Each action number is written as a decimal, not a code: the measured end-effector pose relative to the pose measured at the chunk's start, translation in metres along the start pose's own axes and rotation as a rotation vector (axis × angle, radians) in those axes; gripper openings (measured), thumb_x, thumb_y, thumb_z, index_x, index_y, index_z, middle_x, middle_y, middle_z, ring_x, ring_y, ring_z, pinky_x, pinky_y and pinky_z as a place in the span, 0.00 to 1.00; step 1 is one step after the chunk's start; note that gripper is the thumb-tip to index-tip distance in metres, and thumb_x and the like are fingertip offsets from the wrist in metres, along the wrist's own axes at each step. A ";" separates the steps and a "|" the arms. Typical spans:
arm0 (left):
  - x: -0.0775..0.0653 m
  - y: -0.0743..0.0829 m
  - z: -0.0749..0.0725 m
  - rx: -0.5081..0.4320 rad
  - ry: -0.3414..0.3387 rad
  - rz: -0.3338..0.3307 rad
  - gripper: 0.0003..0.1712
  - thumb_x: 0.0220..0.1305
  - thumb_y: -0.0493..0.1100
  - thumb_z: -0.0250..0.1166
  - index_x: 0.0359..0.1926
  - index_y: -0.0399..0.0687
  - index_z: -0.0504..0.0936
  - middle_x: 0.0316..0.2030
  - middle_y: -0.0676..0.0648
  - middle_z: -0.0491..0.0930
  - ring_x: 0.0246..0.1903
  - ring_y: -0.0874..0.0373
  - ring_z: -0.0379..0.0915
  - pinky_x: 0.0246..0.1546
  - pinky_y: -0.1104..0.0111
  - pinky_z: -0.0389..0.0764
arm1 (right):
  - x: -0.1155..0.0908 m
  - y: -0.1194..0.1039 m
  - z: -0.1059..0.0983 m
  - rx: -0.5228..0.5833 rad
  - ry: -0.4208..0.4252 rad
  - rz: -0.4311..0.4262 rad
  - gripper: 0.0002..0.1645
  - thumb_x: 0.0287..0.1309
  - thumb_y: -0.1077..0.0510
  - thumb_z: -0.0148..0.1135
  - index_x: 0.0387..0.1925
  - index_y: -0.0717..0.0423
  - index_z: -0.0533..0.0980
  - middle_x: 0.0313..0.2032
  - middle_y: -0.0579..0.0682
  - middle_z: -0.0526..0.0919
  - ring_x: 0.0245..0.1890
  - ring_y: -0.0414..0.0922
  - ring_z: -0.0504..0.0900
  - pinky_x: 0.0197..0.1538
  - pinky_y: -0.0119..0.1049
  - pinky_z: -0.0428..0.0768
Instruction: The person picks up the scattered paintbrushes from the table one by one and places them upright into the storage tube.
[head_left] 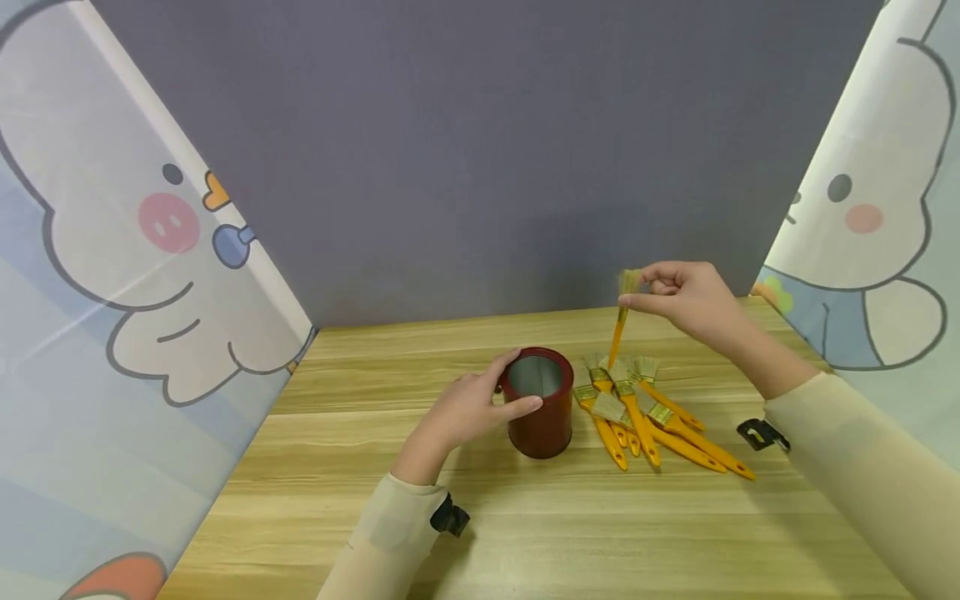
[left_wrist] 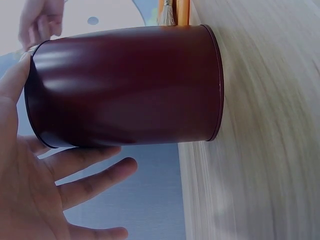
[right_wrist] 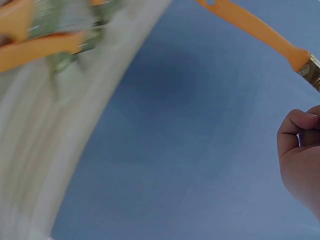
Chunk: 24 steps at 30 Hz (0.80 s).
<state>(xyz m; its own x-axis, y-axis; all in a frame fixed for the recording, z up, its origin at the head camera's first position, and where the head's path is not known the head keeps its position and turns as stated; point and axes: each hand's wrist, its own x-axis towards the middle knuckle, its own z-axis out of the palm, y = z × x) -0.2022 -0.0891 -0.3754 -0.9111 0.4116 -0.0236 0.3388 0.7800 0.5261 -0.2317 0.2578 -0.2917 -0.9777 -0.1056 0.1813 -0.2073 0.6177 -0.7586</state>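
A dark red cylindrical can [head_left: 542,427] stands upright with its open top showing a grey inside. My left hand [head_left: 467,407] holds it near the rim, thumb on the near side and fingers on the far side. In the left wrist view several fingers [left_wrist: 97,187] are spread alongside the can. Up and to the right, my right hand [head_left: 693,302] pinches a paintbrush [head_left: 617,332] near its bristle end, its orange handle hanging downward. The right wrist view shows that handle [right_wrist: 255,31] and part of the metal band.
Several orange-handled paintbrushes [head_left: 639,423] lie in an overlapping pile just right of the can, on a wood-grain table [head_left: 337,475]. A grey panel [head_left: 465,167] rises behind the table. Cartoon-printed sheets [head_left: 75,467] hang at both sides.
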 end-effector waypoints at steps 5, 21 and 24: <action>0.000 -0.001 0.001 -0.002 -0.001 -0.001 0.53 0.65 0.82 0.59 0.84 0.72 0.56 0.60 0.48 0.87 0.48 0.54 0.85 0.56 0.52 0.81 | 0.004 -0.028 0.001 0.094 0.042 -0.075 0.26 0.64 0.38 0.75 0.35 0.55 0.78 0.17 0.40 0.57 0.19 0.45 0.56 0.41 0.36 0.71; 0.003 -0.003 0.004 -0.101 -0.009 -0.009 0.56 0.61 0.83 0.63 0.84 0.74 0.55 0.66 0.49 0.83 0.65 0.48 0.81 0.63 0.49 0.82 | 0.011 -0.057 0.035 0.264 -0.058 -0.151 0.17 0.65 0.47 0.77 0.37 0.56 0.81 0.17 0.41 0.57 0.18 0.44 0.53 0.45 0.38 0.73; 0.003 -0.003 0.004 -0.096 -0.008 -0.005 0.56 0.62 0.83 0.62 0.84 0.74 0.55 0.66 0.49 0.83 0.65 0.48 0.81 0.63 0.49 0.82 | 0.012 -0.048 0.046 0.259 -0.122 -0.146 0.17 0.66 0.48 0.76 0.45 0.57 0.83 0.17 0.41 0.58 0.18 0.42 0.54 0.43 0.37 0.73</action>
<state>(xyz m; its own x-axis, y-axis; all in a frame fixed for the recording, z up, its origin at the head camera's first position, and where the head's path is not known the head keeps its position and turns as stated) -0.2053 -0.0881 -0.3800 -0.9106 0.4120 -0.0329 0.3101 0.7336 0.6047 -0.2349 0.1908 -0.2818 -0.9306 -0.2804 0.2352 -0.3312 0.3716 -0.8673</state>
